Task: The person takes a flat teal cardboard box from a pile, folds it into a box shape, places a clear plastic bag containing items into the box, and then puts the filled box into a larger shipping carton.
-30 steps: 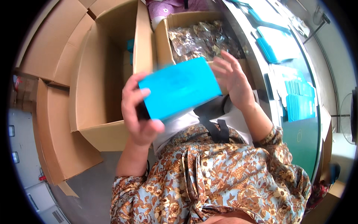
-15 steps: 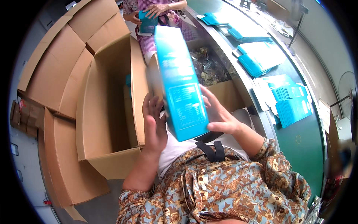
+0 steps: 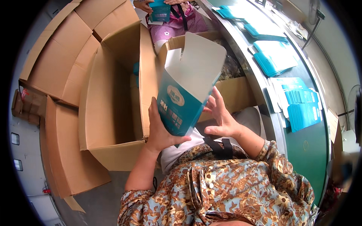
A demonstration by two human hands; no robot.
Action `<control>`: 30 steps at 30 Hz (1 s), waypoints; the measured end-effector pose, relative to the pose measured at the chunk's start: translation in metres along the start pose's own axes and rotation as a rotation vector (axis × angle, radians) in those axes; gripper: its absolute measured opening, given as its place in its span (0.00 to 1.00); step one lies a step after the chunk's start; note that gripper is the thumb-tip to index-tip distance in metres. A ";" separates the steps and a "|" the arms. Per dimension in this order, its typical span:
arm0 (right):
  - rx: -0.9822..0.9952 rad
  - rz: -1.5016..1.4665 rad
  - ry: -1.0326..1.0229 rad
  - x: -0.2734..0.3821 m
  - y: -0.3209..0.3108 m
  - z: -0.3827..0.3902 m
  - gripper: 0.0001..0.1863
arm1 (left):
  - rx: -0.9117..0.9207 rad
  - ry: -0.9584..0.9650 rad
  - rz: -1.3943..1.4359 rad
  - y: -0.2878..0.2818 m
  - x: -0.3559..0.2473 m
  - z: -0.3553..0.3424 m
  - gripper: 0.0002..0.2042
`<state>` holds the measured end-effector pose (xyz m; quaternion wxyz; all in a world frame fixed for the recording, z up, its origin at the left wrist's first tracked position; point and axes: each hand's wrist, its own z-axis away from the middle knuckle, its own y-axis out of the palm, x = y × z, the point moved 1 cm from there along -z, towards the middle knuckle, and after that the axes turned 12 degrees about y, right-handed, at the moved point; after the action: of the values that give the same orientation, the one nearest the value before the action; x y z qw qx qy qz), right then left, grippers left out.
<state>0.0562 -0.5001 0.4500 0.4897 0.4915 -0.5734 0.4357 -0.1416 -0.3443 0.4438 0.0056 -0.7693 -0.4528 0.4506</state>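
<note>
A teal carton (image 3: pixel 177 103) stands tilted in front of me, its white inner flaps (image 3: pixel 196 64) raised at the top. My left hand (image 3: pixel 162 132) grips its lower left end, thumb across the bottom. My right hand (image 3: pixel 222 116) is open at the carton's right side, fingers apart and curved. Just left of the carton is a large open cardboard box (image 3: pixel 96 113) with some teal items inside. Behind it a second box (image 3: pixel 230 90) holds crinkly clear-plastic packs, partly hidden by the carton.
Stacks of flat teal cartons (image 3: pixel 303 116) lie along the green-topped table (image 3: pixel 309 158) on my right. A co-worker (image 3: pixel 177 22) opposite holds a teal carton. Large folded cardboard pieces (image 3: pixel 64 64) stand at the left; a fan (image 3: pixel 352 101) is at the far right.
The carton has turned from its closed teal face to show raised white flaps at the top. My left hand has closed on its lower end; my right fingers have opened out beside it.
</note>
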 end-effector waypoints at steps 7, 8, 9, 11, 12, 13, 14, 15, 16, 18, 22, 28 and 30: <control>-0.064 -0.041 0.591 -0.055 0.010 0.028 0.31 | 0.289 0.095 -0.722 -0.014 -0.005 0.028 0.73; -0.251 0.082 0.440 -0.062 0.003 0.037 0.26 | 0.331 0.124 -0.741 -0.010 -0.006 0.030 0.72; -0.436 0.208 0.287 -0.069 -0.005 0.048 0.22 | 0.374 0.155 -0.757 -0.005 -0.007 0.031 0.71; -0.647 0.435 0.063 -0.037 -0.020 0.057 0.21 | 0.425 0.105 -0.708 0.005 -0.005 0.031 0.69; -0.714 0.780 -0.177 -0.019 -0.026 0.054 0.24 | 0.425 0.080 -0.713 0.004 -0.004 0.031 0.70; -0.635 0.825 -0.257 0.003 -0.026 0.050 0.29 | 0.417 0.071 -0.718 0.005 -0.003 0.030 0.70; -0.504 0.846 -0.195 0.010 -0.025 0.043 0.30 | 0.425 0.099 -0.708 0.006 -0.002 0.028 0.70; -0.373 0.861 -0.132 0.011 -0.022 0.036 0.32 | 0.434 0.111 -0.688 0.006 -0.002 0.029 0.70; -0.267 0.824 -0.001 -0.001 -0.018 0.033 0.36 | 0.447 0.138 -0.664 0.005 -0.002 0.029 0.70; -0.120 0.604 0.132 -0.037 -0.015 0.030 0.26 | 0.514 0.218 -0.634 -0.001 -0.003 0.032 0.71; -0.029 0.318 0.156 -0.053 0.010 0.044 0.15 | 0.675 0.134 -0.610 -0.008 -0.015 0.052 0.72; 0.008 0.164 0.098 -0.047 0.016 0.039 0.13 | 0.667 0.106 -0.536 0.022 -0.036 0.023 0.66; 0.005 0.228 0.048 -0.033 0.006 0.026 0.13 | 0.637 0.133 -0.584 0.026 -0.036 0.017 0.67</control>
<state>0.0483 -0.5199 0.4133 0.4492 0.4137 -0.6128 0.5015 -0.1423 -0.3916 0.4478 0.3988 -0.5963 -0.4884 0.4969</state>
